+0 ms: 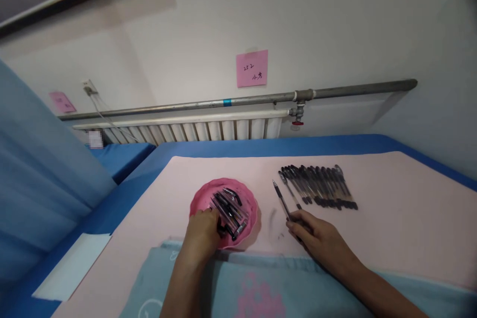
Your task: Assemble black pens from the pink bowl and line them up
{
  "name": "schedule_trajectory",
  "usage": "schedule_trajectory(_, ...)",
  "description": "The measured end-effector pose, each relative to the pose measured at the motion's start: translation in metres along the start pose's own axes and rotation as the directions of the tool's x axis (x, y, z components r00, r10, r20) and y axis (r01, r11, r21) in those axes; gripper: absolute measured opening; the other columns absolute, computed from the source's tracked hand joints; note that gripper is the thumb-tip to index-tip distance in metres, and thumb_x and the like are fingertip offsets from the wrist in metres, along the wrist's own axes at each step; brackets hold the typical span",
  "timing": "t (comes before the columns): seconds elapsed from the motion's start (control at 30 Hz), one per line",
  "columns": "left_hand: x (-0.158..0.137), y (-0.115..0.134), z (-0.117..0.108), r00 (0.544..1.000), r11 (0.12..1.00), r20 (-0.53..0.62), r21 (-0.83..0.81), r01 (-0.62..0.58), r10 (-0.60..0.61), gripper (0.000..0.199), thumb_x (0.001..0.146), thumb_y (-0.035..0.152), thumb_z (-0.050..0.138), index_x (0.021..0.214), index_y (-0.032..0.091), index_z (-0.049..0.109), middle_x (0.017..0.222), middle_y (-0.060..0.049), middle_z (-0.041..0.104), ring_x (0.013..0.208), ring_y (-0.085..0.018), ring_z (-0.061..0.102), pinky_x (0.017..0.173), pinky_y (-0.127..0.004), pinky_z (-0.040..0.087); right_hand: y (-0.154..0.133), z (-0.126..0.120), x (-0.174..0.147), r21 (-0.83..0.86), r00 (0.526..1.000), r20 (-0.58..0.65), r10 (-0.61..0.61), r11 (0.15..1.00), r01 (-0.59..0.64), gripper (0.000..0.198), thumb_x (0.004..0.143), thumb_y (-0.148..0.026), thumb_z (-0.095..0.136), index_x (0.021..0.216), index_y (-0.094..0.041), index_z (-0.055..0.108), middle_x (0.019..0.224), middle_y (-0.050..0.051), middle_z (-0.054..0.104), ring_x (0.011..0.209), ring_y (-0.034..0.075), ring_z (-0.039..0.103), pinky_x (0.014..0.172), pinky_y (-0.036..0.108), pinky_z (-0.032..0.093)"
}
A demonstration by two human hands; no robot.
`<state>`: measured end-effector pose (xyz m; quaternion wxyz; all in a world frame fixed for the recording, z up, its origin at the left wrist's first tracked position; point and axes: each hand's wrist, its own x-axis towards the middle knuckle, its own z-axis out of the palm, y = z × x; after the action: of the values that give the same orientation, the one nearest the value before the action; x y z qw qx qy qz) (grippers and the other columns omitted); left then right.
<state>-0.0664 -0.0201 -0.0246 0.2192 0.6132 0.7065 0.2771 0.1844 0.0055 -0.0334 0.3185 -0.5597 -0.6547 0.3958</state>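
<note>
The left hand (201, 232) reaches into a round pink dish (250, 198) that sits on the pink sheet (391, 228) covering the surface. Its fingers curl down among the loose pen parts (229, 211) piled in the dish, dark barrels and caps lying crosswise over one another. The fingertips are buried in the pile, so I cannot tell whether the grip has closed on a piece or merely rests on them.

The right hand (320, 241) lies on the pink sheet to the right of the dish, well apart from it. Its thumb and fingers are pinched around the near end of a black pen (281, 199), which lies flat and points away from the person, toward the far left. The grip is clenched on that pen.

Just beyond the right hand, a row of black pens (318, 186) lies side by side on the sheet, closely packed and roughly parallel, tips pointing away and to the left. One pen at the left edge of the row lies just beside the held pen.

A light blue cloth with pink print (261, 288) lies at the near edge of the surface, under both forearms. A white sheet of paper (72, 266) rests on the blue cover (231, 148) at the near left. Behind the surface, a white radiator (194, 129) and a grey pipe (335, 92) run along the wall, with a pink note (252, 68) stuck above them.
</note>
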Motion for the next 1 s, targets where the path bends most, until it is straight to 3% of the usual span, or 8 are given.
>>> schedule_trajectory(0.1,0.001,0.000,-0.001,1.000,0.996,0.012,0.086,-0.020,0.019,0.012,0.056,0.008,0.052,0.056,0.018,0.058,0.054,-0.003,0.057,0.054,-0.017,0.051,0.054,-0.027,0.030,-0.001,0.000,0.000,0.002,1.000,-0.006,-0.002,1.000,0.002,0.015,0.073,-0.038,0.053,0.068,-0.023,0.055,0.046,-0.006,0.047,0.044,0.013,0.043,0.047,0.025,0.034)
schedule_trajectory(0.17,0.001,0.000,-0.005,0.998,0.997,0.035,0.059,-0.048,0.046,0.010,0.060,0.011,0.052,0.058,0.018,0.058,0.057,-0.004,0.059,0.055,-0.017,0.053,0.053,-0.027,0.030,0.000,0.000,-0.001,0.012,1.000,-0.012,-0.006,1.000,0.006,0.015,0.073,-0.037,0.053,0.070,-0.023,0.056,0.046,-0.006,0.048,0.044,0.013,0.044,0.047,0.025,0.034)
schedule_trajectory(0.3,-0.002,0.004,-0.014,0.997,0.970,0.062,-0.242,-0.029,0.045,0.010,0.066,0.021,0.055,0.075,0.016,0.058,0.070,-0.004,0.062,0.063,-0.017,0.056,0.054,-0.026,0.037,0.003,0.002,-0.004,0.044,0.995,0.000,-0.103,0.994,0.103,0.016,0.077,-0.037,0.052,0.080,-0.023,0.060,0.057,-0.002,0.057,0.053,0.015,0.052,0.052,0.026,0.040)
schedule_trajectory(0.4,-0.006,0.012,-0.018,0.986,0.846,0.161,-0.532,0.047,0.046,0.020,0.068,0.025,0.057,0.085,0.015,0.055,0.079,-0.005,0.063,0.069,-0.015,0.057,0.058,-0.025,0.041,0.002,0.004,-0.010,-0.007,0.971,0.059,-0.232,0.972,0.233,0.018,0.079,-0.034,0.052,0.090,-0.024,0.062,0.071,0.001,0.062,0.064,0.017,0.057,0.059,0.026,0.043)
schedule_trajectory(0.53,-0.009,0.020,-0.018,0.981,0.705,0.181,-0.704,0.083,0.066,0.015,0.070,0.024,0.057,0.081,0.014,0.057,0.073,-0.002,0.062,0.066,-0.012,0.056,0.063,-0.025,0.043,-0.001,0.005,-0.016,-0.155,0.909,0.195,-0.368,0.903,0.400,0.022,0.084,-0.031,0.046,0.098,-0.027,0.063,0.076,0.003,0.060,0.069,0.017,0.058,0.063,0.026,0.044)
schedule_trajectory(0.67,-0.009,0.021,-0.018,0.982,0.641,0.179,-0.761,0.103,0.055,0.016,0.070,0.022,0.059,0.083,0.014,0.059,0.075,-0.001,0.063,0.065,-0.011,0.056,0.063,-0.024,0.043,-0.001,0.004,-0.018,-0.262,0.893,0.227,-0.388,0.859,0.440,0.027,0.088,-0.029,0.040,0.106,-0.026,0.059,0.079,0.003,0.059,0.071,0.015,0.058,0.063,0.025,0.045)
schedule_trajectory(1.0,-0.011,0.024,-0.021,0.979,0.668,0.191,-0.738,0.098,0.068,0.009,0.070,0.020,0.059,0.078,0.014,0.061,0.069,0.000,0.064,0.063,-0.011,0.056,0.061,-0.023,0.042,0.001,0.003,-0.018,-0.324,0.893,0.230,-0.386,0.835,0.445,0.027,0.089,-0.028,0.038,0.106,-0.025,0.059,0.079,0.002,0.058,0.071,0.015,0.059,0.063,0.026,0.046)
